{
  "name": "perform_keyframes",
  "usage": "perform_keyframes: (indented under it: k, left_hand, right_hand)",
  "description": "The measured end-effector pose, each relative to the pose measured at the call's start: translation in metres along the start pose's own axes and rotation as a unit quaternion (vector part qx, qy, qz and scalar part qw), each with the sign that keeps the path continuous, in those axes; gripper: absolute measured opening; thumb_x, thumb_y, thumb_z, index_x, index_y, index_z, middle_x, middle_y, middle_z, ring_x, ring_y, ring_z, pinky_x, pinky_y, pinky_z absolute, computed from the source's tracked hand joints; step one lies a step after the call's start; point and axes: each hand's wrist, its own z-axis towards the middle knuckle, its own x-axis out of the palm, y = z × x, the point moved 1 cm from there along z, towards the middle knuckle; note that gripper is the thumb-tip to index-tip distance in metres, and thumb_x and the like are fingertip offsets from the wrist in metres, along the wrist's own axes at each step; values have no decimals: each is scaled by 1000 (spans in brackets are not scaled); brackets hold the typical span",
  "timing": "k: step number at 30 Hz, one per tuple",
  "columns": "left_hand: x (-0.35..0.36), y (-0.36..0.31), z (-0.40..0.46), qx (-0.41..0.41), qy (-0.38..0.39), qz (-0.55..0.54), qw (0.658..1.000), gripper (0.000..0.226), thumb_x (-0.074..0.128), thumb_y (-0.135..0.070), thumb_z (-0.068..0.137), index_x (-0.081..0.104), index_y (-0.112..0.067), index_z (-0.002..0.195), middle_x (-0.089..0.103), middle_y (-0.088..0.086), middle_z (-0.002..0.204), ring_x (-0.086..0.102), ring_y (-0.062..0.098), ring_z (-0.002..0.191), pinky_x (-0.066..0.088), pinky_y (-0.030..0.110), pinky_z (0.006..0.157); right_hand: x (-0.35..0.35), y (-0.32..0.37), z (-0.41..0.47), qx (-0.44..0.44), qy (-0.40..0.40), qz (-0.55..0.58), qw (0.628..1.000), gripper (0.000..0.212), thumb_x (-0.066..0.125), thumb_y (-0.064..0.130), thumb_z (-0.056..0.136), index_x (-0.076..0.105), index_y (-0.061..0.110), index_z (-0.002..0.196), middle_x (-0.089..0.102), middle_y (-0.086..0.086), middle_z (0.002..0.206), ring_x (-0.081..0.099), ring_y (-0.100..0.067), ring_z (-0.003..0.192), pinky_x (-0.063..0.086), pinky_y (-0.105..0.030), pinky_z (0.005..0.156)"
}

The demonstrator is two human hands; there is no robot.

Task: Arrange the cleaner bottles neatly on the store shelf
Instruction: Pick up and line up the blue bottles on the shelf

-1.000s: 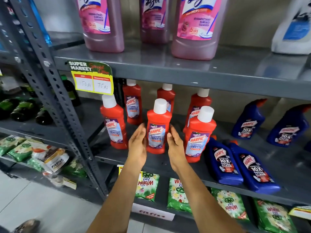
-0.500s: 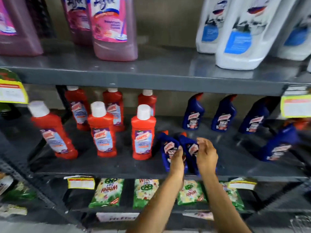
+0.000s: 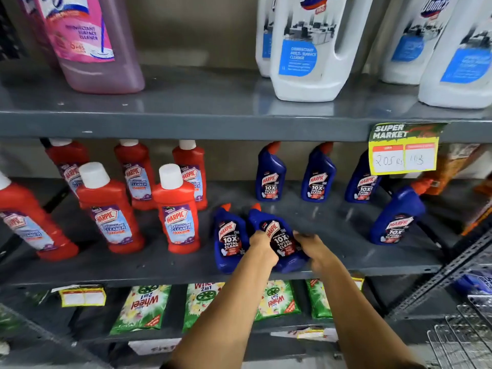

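A blue Harpic bottle [image 3: 277, 235] with a red cap stands near the front edge of the middle shelf [image 3: 332, 262]. My left hand [image 3: 262, 243] grips its left side and my right hand [image 3: 311, 249] grips its right side. A second blue bottle [image 3: 229, 238] stands right beside it on the left, touching it. Three blue bottles [image 3: 270, 174] line the back of the shelf, and another [image 3: 396, 217] leans further right. Several red Harpic bathroom cleaner bottles [image 3: 178, 211] with white caps fill the shelf's left half.
The top shelf carries pink surface cleaner jugs [image 3: 90, 43] and white Domex jugs [image 3: 306, 46]. A yellow price tag [image 3: 403, 153] hangs from its edge at right. Green Wheel detergent packets [image 3: 143, 310] lie on the shelf below. A wire basket [image 3: 466, 339] is at lower right.
Both hands left the red bottle a second ago and moved right to the front blue bottles. They now clasp the right one from both sides. The view has come closer.
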Motion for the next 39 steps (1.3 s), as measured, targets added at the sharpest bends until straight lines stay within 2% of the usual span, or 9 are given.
perform_keyframes:
  k: [3,5,9,12,17,23,29,34,39]
  left_hand:
    - [-3,3,-1,58,-22,13,998,34,36,-22,97,61,-2,110,60,13,78,57,29,67,51,40,68]
    - [-3,-6,0,92,3,27,995,35,42,-24,96,61,0,112,60,12,75,59,28,67,53,43,72]
    - [-17,-22,-3,149,133,17,980,29,55,-27,92,63,-2,104,68,14,95,65,27,81,56,41,76]
    - [-42,-15,-5,200,232,17,952,46,62,-35,81,63,-4,115,73,12,103,70,23,90,59,37,80]
    - [-56,-16,-9,225,268,64,935,42,63,-37,76,68,-11,108,76,5,95,71,19,90,59,35,79]
    - [-40,-23,-17,250,307,84,915,30,53,-29,88,66,-11,109,77,3,96,70,18,92,58,31,77]
    - [13,12,-15,244,313,124,910,38,48,-17,95,53,-1,129,66,19,117,65,29,101,55,44,89]
    - [58,50,-5,216,310,137,915,32,41,-8,98,53,-6,127,75,2,95,71,15,83,58,30,69]
    - [88,70,4,202,307,144,919,32,40,-6,97,53,-8,127,68,5,102,69,14,84,58,28,68]
  right_hand:
    - [-11,3,-13,23,72,86,993,15,54,14,92,65,4,93,75,-12,81,69,-25,74,56,-41,71]
    - [-15,4,-12,9,102,130,986,21,57,16,90,65,1,103,77,-9,82,72,-24,76,60,-42,71]
    - [-3,11,-20,-48,143,233,961,46,63,21,84,56,3,126,70,-14,111,63,-31,102,58,-41,82]
    - [10,1,-30,-79,199,261,941,45,52,23,92,49,7,134,55,-20,132,54,-31,118,51,-43,97]
    - [12,-4,-46,-115,239,254,930,55,55,29,89,43,6,138,53,-20,133,53,-31,118,47,-45,100]
    - [-4,8,-40,-126,213,216,944,51,55,25,89,46,9,136,48,-23,139,47,-35,125,42,-51,106]
    - [-57,10,-29,-140,147,235,951,45,47,14,90,48,10,135,66,-10,121,62,-27,110,59,-35,79]
    - [-102,11,-18,-153,93,262,948,38,39,8,95,50,14,130,75,5,103,70,-12,97,58,-26,74]
    - [-131,10,-5,-139,62,298,942,39,32,5,98,46,16,133,76,5,99,71,-12,92,58,-25,69]
